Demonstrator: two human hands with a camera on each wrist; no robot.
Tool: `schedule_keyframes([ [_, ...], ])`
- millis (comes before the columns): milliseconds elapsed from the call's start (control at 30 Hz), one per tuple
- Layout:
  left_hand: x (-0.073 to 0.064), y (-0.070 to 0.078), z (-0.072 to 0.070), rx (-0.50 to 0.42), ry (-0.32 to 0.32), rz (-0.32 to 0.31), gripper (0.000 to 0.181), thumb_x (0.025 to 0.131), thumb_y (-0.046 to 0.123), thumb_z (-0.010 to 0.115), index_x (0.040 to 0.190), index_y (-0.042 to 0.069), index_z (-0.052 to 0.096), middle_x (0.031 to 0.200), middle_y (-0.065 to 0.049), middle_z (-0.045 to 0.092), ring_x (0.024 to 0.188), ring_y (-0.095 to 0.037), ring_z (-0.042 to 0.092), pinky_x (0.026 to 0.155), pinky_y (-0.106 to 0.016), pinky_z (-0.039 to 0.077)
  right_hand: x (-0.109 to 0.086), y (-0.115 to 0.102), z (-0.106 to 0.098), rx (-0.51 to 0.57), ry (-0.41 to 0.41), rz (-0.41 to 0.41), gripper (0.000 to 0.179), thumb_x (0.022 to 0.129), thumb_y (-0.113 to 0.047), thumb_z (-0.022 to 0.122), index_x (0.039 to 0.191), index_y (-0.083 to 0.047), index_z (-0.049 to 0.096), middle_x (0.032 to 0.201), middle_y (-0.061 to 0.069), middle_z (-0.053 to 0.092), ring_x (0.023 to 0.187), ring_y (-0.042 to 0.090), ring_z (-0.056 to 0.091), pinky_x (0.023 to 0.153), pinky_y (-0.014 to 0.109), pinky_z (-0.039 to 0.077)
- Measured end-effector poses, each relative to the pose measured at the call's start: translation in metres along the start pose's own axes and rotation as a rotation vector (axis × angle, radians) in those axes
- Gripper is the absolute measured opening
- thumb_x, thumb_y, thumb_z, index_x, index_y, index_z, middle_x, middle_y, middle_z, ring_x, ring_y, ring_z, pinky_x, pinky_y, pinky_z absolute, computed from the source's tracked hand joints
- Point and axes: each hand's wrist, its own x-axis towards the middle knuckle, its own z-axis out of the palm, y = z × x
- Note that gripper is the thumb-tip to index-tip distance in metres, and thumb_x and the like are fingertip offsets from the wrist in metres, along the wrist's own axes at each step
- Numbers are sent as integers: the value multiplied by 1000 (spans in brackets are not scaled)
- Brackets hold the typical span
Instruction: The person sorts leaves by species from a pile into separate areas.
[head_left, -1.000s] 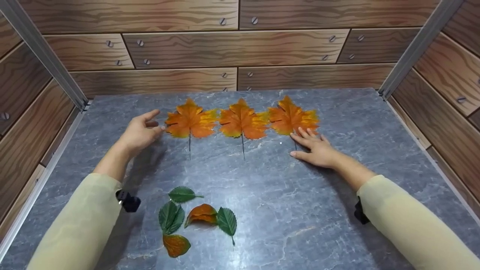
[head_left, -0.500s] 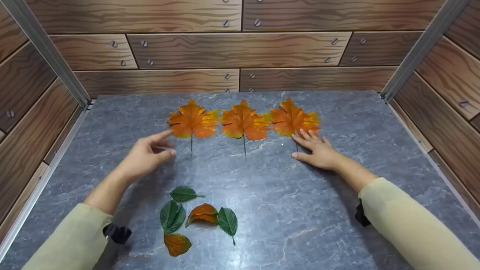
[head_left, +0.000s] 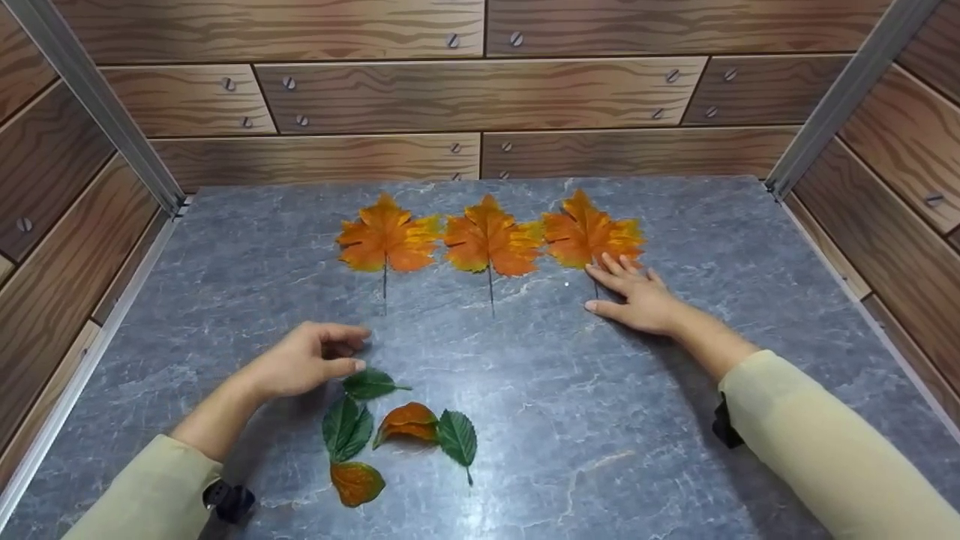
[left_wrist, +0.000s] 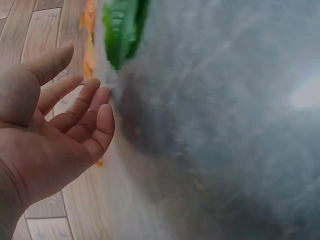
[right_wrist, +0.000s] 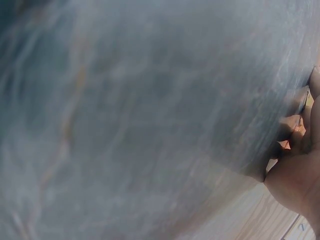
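While the right hand (head_left: 637, 300) rests on the lower edge of the right maple leaf (head_left: 589, 232), the left hand (head_left: 300, 361) hangs by the top green leaf (head_left: 369, 384).
Right: fingers straight and spread. Left: fingers loosely bent, thumb apart, its tip at the leaf's edge, can't tell if touching. Middle maple leaf (head_left: 487, 236) and left maple leaf (head_left: 386, 236) share the far row on the table (head_left: 570, 405). Nearer: green pair (head_left: 347, 431), lower orange leaf (head_left: 356, 482) just below, curled orange leaf (head_left: 409, 420) against right green leaf (head_left: 456, 436).
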Motion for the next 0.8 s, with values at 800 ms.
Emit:
schedule_keyframes([
  [800,4,-8,17,109,-15,125,24,86,19,91,105,13,77,114,-7,64,107,-27,56,96,-47,46,-2,-1,-1,19,-11,7,85,105,-67,51,171,-24,21,177,12,-2,161,41,-11,121,72,-12],
])
